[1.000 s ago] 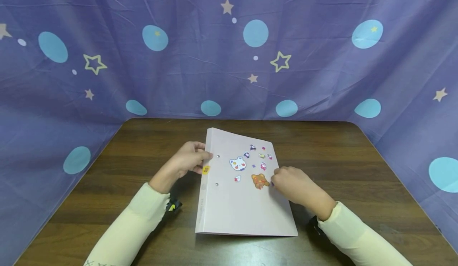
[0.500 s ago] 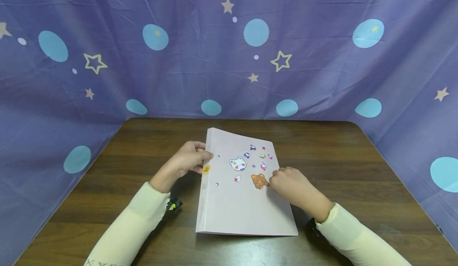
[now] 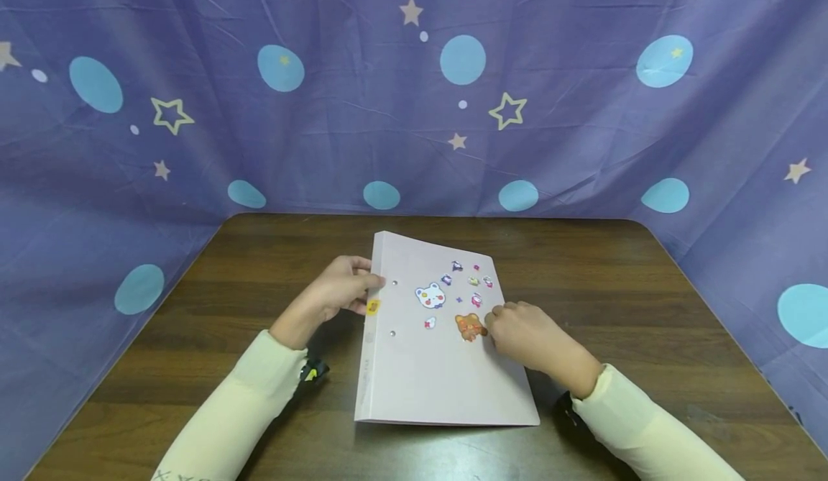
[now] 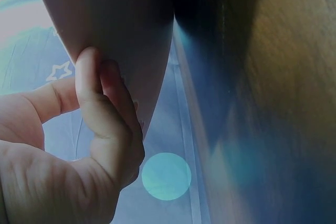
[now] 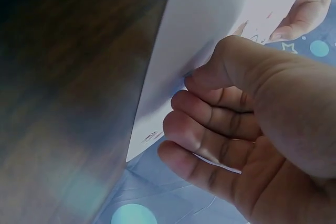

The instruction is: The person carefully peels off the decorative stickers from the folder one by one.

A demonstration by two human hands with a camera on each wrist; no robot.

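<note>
A pale pink ring binder (image 3: 440, 387) lies at an angle on the table, its spine to the left and raised off the surface. My left hand (image 3: 343, 287) grips that spine, thumb on the cover and fingers behind it. Stickers dot the cover, among them a white bear face (image 3: 430, 295) and a brown bear (image 3: 470, 327). Just right of the brown bear is my right hand (image 3: 530, 333), low over the cover. In the right wrist view its thumb and index finger pinch a tiny bluish-purple sticker (image 5: 188, 73) at the cover; the other fingers are bent.
The dark wooden table (image 3: 272, 251) spreads around the binder on every side. A purple curtain (image 3: 362, 143) with stars and blue dots hangs behind it and along both sides. Black bands (image 3: 315, 370) sit at the wrists below pale yellow sleeves (image 3: 233, 409).
My right hand has shifted slightly left toward the brown bear, and the small purple spot seen beneath it earlier is now covered in the head view. My left hand keeps its grip.
</note>
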